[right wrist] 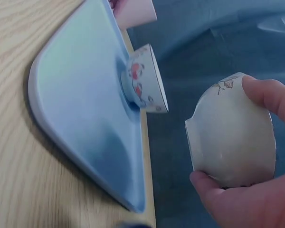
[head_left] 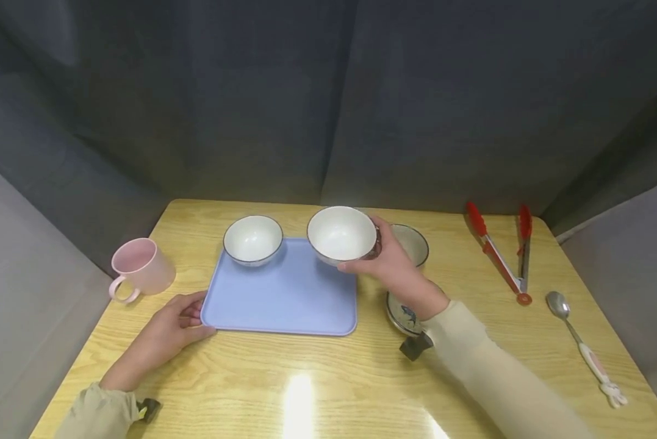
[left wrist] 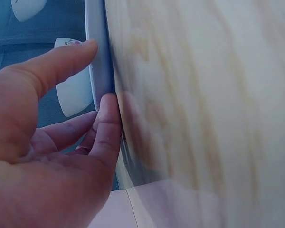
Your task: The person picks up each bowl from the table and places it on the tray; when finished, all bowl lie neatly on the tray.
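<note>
My right hand (head_left: 388, 259) grips a white bowl (head_left: 341, 233) with a dark rim and holds it in the air over the back right of the blue tray (head_left: 284, 302). In the right wrist view, the held bowl (right wrist: 232, 135) is clear of the tray, fingers and thumb around its side. A second bowl (head_left: 253, 239) with a red pattern (right wrist: 145, 80) stands upright at the tray's back left. My left hand (head_left: 169, 326) holds the tray's near left corner, with thumb and fingers at its rim (left wrist: 99, 52).
Partly behind my right arm are another bowl (head_left: 412, 242) and a fish-patterned dish (head_left: 402, 314). A pink mug (head_left: 144, 268) stands at the left. Red-tipped tongs (head_left: 498, 259) and a spoon (head_left: 578, 341) with a rabbit handle lie at the right. A dark curtain (head_left: 328, 103) hangs behind the table.
</note>
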### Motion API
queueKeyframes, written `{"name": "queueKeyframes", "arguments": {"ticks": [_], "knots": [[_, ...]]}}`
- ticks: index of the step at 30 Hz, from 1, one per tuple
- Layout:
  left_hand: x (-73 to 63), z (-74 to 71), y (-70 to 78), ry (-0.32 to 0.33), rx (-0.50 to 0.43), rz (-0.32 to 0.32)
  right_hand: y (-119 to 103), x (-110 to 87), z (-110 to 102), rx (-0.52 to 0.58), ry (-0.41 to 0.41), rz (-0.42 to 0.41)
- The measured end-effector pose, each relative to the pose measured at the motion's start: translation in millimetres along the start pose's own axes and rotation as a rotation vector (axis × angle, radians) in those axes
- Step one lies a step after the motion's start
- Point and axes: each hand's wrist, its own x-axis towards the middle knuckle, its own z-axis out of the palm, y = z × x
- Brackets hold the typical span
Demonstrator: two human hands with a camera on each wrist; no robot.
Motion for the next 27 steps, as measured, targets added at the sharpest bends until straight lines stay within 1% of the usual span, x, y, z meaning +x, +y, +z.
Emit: {"name": "queueKeyframes", "arguments": {"ticks": [6,9,15,23,27], "knots": [[0.2,0.7,-0.8,-0.007,-0.005,-0.019,1,7.7,16,0.015,-0.015,0.010],[0.3,0.9,-0.9,-0.010,-0.008,-0.020,2,12.4,22,0.022,-0.006,0.009],[0.9,-0.2,0.5,-0.012,-0.007,-0.017,2,19.8,34,-0.008,0.016,0.004],[2.3,-1.1,3.1,-0.021,-0.011,-0.029,12,27.9,44,-0.012,0.025,0.017],[2.1,-1.8,2.4,-0.023,-0.006,-0.028,15,29.9,46,-0.016,0.039,0.036]]}}
